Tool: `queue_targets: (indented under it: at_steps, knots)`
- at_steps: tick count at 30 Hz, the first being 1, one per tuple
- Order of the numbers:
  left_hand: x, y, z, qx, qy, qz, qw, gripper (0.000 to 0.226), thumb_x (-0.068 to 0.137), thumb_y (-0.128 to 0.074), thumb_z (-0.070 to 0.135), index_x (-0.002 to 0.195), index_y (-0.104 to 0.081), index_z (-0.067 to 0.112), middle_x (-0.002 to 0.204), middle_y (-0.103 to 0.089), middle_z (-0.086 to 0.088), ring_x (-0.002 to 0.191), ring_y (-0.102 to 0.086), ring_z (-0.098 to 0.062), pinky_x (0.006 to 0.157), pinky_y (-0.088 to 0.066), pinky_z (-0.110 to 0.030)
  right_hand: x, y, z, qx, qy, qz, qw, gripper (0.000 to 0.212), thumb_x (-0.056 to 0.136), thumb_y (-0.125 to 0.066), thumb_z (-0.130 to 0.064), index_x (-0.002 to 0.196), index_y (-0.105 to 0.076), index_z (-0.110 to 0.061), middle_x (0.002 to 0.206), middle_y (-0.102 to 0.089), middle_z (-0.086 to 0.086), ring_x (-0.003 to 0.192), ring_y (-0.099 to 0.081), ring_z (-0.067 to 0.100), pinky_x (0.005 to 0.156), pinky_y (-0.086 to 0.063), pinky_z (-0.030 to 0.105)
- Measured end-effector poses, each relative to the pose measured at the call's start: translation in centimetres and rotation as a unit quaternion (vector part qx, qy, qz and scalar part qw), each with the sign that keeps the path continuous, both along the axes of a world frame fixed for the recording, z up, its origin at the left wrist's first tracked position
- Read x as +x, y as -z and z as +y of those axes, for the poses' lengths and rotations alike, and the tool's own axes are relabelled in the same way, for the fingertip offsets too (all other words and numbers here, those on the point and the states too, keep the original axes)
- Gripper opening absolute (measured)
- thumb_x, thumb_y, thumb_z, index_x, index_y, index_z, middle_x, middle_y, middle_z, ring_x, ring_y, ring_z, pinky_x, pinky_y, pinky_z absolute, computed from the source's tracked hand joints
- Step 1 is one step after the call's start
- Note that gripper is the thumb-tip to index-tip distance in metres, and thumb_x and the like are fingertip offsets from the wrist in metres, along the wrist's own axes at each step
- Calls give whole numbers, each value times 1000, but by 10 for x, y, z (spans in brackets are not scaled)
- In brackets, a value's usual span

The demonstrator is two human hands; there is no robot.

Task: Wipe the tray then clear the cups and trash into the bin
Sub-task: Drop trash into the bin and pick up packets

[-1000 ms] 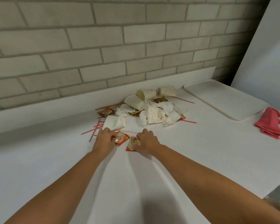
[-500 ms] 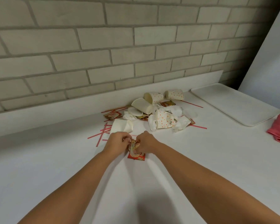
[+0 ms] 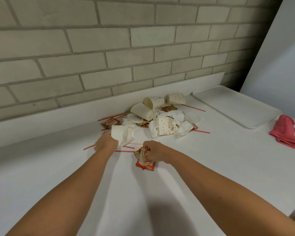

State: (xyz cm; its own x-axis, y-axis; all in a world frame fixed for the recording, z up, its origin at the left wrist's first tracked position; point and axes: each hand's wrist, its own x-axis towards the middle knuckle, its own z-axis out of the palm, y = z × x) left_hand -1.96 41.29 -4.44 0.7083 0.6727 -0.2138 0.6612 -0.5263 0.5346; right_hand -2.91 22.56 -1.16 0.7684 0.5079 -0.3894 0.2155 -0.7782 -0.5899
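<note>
Far left: red straws (image 3: 89, 147) lie loose on the counter (image 3: 211, 159). Left hand (image 3: 106, 143) is down among them, touching the edge of a crushed white cup (image 3: 121, 135). Its fingers are hidden, so I cannot tell whether it grips anything.

Centre: right hand (image 3: 154, 153) is pinched tight on a bunch of red sachets (image 3: 144, 161), held just off the counter.

Behind: a pile of cups (image 3: 166, 127), napkins and more sachets, near the wall.

Right: tray (image 3: 235, 108) is bare, well apart from the pile, with a pink cloth (image 3: 284, 133) lying beside it.

Read: wipe looks done; the step in hand is gathering trash. Next: left hand needs a firm hold on the crushed white cup or straws; thin straws will likely need scooping together. No bin is in view, so locate it before carrying.
</note>
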Motion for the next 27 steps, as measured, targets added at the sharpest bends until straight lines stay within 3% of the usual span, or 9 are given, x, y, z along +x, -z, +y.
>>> queue_targets:
  at_steps: [3,6,10,13,16,19,21,24,27]
  knots:
    - [-3,-2,-2,-25,-6,-25,999,46,84,-63,17,126,-50,3,120,-59,-17,109,-56,-34,86,-46,-37,2,-7,-17,39,31,29,998,39,88,-59,-6,125,-45,-11,124,-50,10,93,-49,18,65,-43,22]
    - [-8,-10,-12,-53,0,-118,992,27,86,-60,11,111,-59,1,115,-62,-18,101,-56,-33,79,-43,-34,3,-14,-38,79,61,43,994,48,86,-63,-5,128,-42,-17,110,-49,3,89,-53,17,63,-46,21]
    - [-13,-33,-41,-86,11,-242,966,20,86,-59,6,105,-59,0,105,-63,-17,97,-58,-34,79,-43,-32,4,-25,-70,78,92,38,992,56,88,-60,-4,137,-38,-19,130,-45,8,95,-53,22,62,-49,23]
    - [-13,-49,-75,-95,55,-290,951,10,87,-56,4,97,-58,3,86,-55,-10,80,-49,-24,72,-38,-29,4,-32,-99,67,105,28,992,44,90,-56,-5,131,-44,-15,125,-48,10,92,-55,23,60,-51,25]
    - [-14,-61,-110,-88,116,-315,938,5,89,-55,4,92,-56,7,76,-49,-3,76,-45,-20,66,-31,-24,4,-38,-124,64,122,36,990,37,89,-54,-5,124,-50,-15,119,-51,10,90,-57,24,59,-50,25]
    - [-14,-66,-157,-83,188,-321,924,4,90,-54,7,90,-55,10,87,-49,-5,77,-45,-18,64,-32,-24,4,-44,-159,66,153,44,985,31,87,-54,-5,116,-53,-16,115,-56,13,84,-57,23,57,-49,26]
    - [-15,-68,-193,-71,235,-316,916,6,90,-55,9,95,-57,9,96,-46,-4,79,-45,-17,71,-32,-20,2,-46,-188,67,174,44,982,27,87,-51,-5,112,-54,-13,106,-56,12,79,-55,23,54,-47,25]
    - [-20,-69,-245,-70,293,-311,901,10,91,-53,10,100,-57,6,102,-43,-4,84,-45,-16,68,-29,-12,-2,-47,-232,50,202,38,977,30,86,-49,-3,115,-55,-7,100,-56,12,78,-53,24,50,-45,24]
    - [-26,-66,-297,-93,355,-287,885,1,94,-48,11,94,-49,11,96,-50,-4,83,-51,-22,71,-40,-25,-8,-46,-280,24,235,46,970,26,84,-52,-2,109,-57,-8,95,-57,12,75,-53,23,49,-44,23]
